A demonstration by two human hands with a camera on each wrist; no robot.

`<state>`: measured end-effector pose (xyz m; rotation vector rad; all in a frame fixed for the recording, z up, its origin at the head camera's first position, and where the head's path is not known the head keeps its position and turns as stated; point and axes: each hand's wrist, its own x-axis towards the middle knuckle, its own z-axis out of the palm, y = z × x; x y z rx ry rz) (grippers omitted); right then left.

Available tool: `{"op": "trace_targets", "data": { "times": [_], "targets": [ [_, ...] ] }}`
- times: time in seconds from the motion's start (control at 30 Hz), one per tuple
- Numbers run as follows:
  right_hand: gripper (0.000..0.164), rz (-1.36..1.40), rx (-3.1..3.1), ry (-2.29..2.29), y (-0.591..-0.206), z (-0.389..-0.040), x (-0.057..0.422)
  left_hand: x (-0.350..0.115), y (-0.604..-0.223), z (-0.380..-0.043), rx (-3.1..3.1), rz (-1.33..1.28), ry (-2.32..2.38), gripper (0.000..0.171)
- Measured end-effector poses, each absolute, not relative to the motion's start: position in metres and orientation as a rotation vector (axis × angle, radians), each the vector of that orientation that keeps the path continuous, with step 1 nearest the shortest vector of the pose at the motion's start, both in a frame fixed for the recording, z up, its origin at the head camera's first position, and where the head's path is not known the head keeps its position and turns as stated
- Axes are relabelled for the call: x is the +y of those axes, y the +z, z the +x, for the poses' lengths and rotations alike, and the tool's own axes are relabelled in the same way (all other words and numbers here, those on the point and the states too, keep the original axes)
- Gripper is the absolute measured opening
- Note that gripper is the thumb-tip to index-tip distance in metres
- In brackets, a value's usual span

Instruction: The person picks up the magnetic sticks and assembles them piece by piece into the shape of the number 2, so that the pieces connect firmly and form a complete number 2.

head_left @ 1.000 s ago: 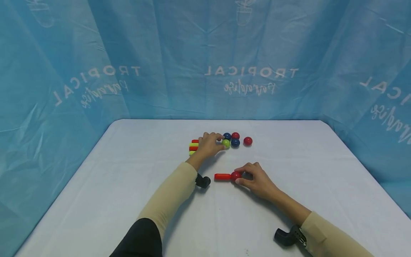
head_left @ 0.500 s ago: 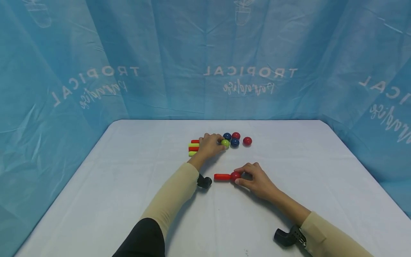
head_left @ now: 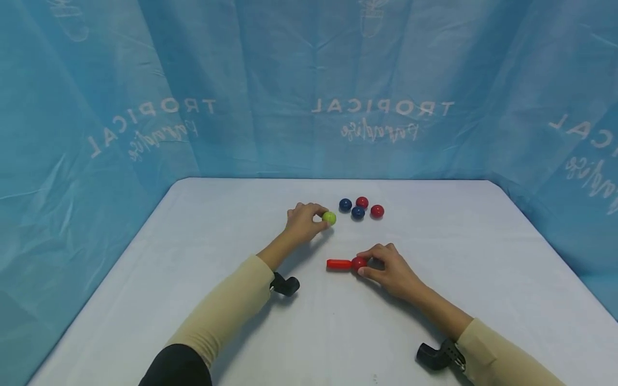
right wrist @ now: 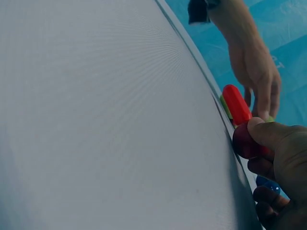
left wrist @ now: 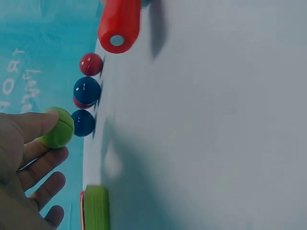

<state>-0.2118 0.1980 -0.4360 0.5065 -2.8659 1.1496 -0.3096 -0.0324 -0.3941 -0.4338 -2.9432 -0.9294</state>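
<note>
Between thumb and fingers my left hand (head_left: 304, 222) pinches a green ball (head_left: 329, 218), just left of the other balls. In the left wrist view the green ball (left wrist: 58, 128) shows a groove, and the remaining fingers spread away from it. Nearer me, my right hand (head_left: 391, 271) grips a red ball (head_left: 359, 263) at the right end of a red stick (head_left: 339, 265). The stick points left, and the ball meets its end. A small pale hole shows in the stick's free end (left wrist: 120, 28) in the left wrist view.
Two blue balls (head_left: 345, 205) and two red balls (head_left: 377, 211) lie on the white table (head_left: 434, 225) beyond the hands. A green stick (left wrist: 97, 208) lies below the left hand; the head view hides it. Blue printed sheeting (head_left: 270, 80) surrounds the table.
My left hand has drawn the green ball leftward, away from the blue balls. The loose sticks are now hidden behind that hand and arm. My right hand keeps its hold on the red ball.
</note>
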Motion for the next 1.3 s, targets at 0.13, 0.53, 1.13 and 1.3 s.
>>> {"op": "trace_targets", "data": {
  "times": [0.13,0.53,1.13,1.3],
  "targets": [
    [0.037,0.500,-2.876,1.161,-0.434,-0.211,0.199,-0.052,-0.396,-0.293,-2.941,-0.423,-1.001,0.036],
    [0.038,0.517,-2.860,1.173,-0.435,-0.211,0.199,-0.095,-0.414,-0.238,-2.919,-0.379,-1.138,0.034],
    [0.039,0.539,-2.844,1.203,-0.438,-0.210,0.196,-0.085,-0.422,-0.214,-2.913,-0.514,-1.149,0.032],
    [0.038,0.544,-2.849,1.183,-0.437,-0.211,0.194,-0.083,-0.420,-0.212,-2.914,-0.505,-1.133,0.033]
  ]
}}
